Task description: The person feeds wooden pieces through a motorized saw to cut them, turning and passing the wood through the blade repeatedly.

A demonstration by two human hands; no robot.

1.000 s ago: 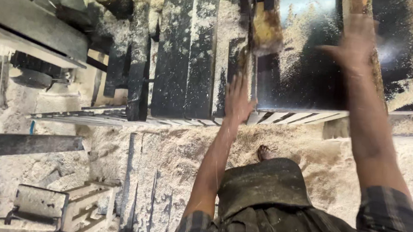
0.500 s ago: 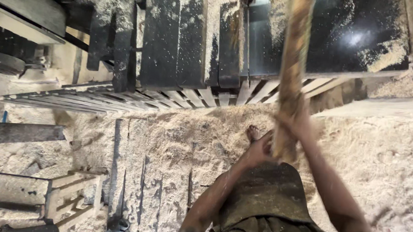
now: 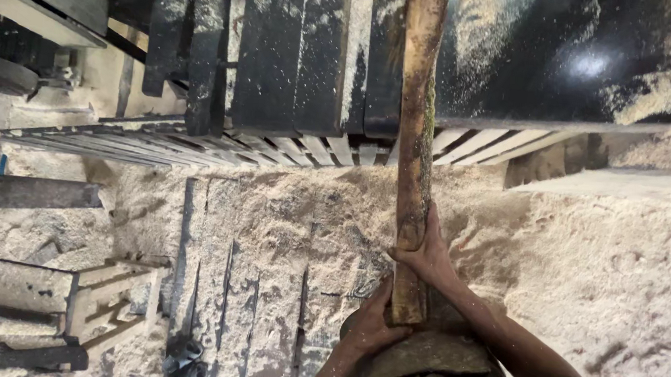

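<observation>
Sawdust lies thick over the workshop floor [image 3: 601, 265], heaped pale around everything below the dark machine tabletop [image 3: 569, 63], which fills the upper part of the view. A long rough wooden plank [image 3: 417, 139] runs from that tabletop's near edge down toward the person, its far end resting on the tabletop and its near end held over the sawdust in front of the body. The right hand [image 3: 426, 255] grips the plank's side below the tabletop edge, its fingers wrapped and pressed tight round the wood. The left hand [image 3: 369, 323] cups the plank's near end from the side, fingers curled under it and closed against the wood. Thin pale slats [image 3: 307, 148] fan out from under the tabletop's front edge, to the left of the plank.

Judging from the hold, the plank looks heavy and bark-rough; with both hands bunched at one end, the far end could skid sideways on the dusty tabletop and twist out of the grip. Loose sawdust underfoot may also let a foot slip.
</observation>
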